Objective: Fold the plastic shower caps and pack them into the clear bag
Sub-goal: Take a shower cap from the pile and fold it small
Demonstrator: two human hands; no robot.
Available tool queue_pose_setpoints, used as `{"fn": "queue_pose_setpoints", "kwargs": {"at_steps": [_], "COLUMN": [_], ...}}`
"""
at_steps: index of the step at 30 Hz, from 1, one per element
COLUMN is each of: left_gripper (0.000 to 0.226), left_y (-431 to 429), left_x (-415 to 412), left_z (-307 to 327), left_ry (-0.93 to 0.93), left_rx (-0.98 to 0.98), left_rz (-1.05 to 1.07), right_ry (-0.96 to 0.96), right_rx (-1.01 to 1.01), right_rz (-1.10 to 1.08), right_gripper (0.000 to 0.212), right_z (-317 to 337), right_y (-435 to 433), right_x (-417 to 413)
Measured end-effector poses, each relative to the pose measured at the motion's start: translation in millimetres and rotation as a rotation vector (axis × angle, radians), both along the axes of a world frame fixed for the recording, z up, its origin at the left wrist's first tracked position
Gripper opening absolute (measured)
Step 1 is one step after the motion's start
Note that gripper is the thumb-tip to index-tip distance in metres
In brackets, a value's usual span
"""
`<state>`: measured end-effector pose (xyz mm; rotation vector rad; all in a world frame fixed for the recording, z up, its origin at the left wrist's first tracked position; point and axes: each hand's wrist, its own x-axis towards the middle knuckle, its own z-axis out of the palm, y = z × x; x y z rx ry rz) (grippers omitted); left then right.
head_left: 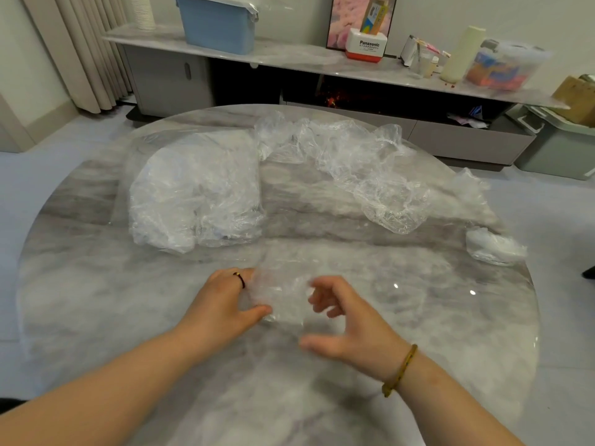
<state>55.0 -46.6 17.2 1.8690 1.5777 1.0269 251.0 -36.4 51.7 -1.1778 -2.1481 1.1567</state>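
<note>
- Looking down from head height, a person is working at the near edge of a round marble table (96, 317).
- Their left hand (222, 304), wearing a dark ring (239, 280), is pinching a crumpled shower cap (280, 294) between thumb and fingers, close to the near edge at its middle.
- Their right hand (351, 323), wearing a cord bracelet (401, 370), is hovering just beside that cap. Its fingers are loosely curled and its thumb is spread wide, gripping nothing. Motion blur is hiding whether the fingertips are touching the film.
- The clear bag (193, 194) is lying left of the table's middle, bulging with white plastic. Its opening is not showing clearly.
- A pile of loose caps (360, 162) is sprawling along the far and right side, well apart from the hands. A small bundle (492, 247) is sitting at the right edge.
- Judging from this, the person is folding a single cap. Packing is looking partway done, with many caps waiting.
- The next move is probably calling for the right hand to take the cap's free side and bring it over, pressing out trapped air. The cap would then be going forward and left to the bag.
- The film is looking thin and slippery, so a fold is likely to spring open unless it is held pressed.
</note>
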Motion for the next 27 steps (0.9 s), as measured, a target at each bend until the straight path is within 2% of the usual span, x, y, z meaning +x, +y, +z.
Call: {"fn": "queue_pose_setpoints", "kwargs": {"at_steps": [2,4,7,10,13,16,18,19,20,22,27], "left_gripper": [0.036,0.025,0.031,0.038,0.042,0.048,0.045,0.043,0.038,0.027,0.037], "left_y": [-0.2,-1.1,-5.0,-10.0,-10.0,-12.8,-13.3,-13.4,-14.3,-15.2,-9.0], "left_x": [-2.2,-3.0,-0.8,-0.6,-0.1,1.4,1.2,1.0,0.9,1.4,-1.4], "left_z": [4.1,5.4,8.6,3.3,0.9,2.2,4.5,5.5,5.7,7.5,8.2], "left_ry": [0.064,0.047,0.05,0.244,0.373,0.293,0.234,0.204,0.156,0.042,-0.144], "left_rx": [0.078,0.123,0.115,0.113,-0.059,-0.237,-0.29,-0.321,-0.358,-0.401,-0.426], "left_rz": [-0.02,-0.083,-0.179,-0.312,-0.303,-0.264,-0.25,-0.255,-0.254,-0.248,-0.114], "right_ry": [-0.282,-0.461,-0.484,-0.468,-0.45,-0.428,-0.389,-0.439,-0.487,-0.493,-0.343], "right_rx": [0.129,0.202,0.271,0.264,0.323,0.355,0.338,0.359,0.391,0.366,0.069], "right_rz": [0.098,0.086,-0.014,-0.007,0.069,0.254,0.31,0.3,0.277,0.228,0.033], "right_gripper": [0.063,0.052,0.046,0.055,0.069,0.067,0.047,0.035,0.038,0.059,0.05], "right_z": [-6.0,-9.9,-16.1,-24.2,-26.5,-26.9,-22.5,-20.8,-18.1,-20.8,-16.3], "right_y": [-9.0,-10.8,-0.6,10.6,8.8,4.8,0.5,0.0,0.0,3.3,2.5], "right_x": [-7.9,-14.7,-15.1,-5.4,-2.7,-4.5,-10.0,-12.8,-15.1,-15.5,-11.4]}}
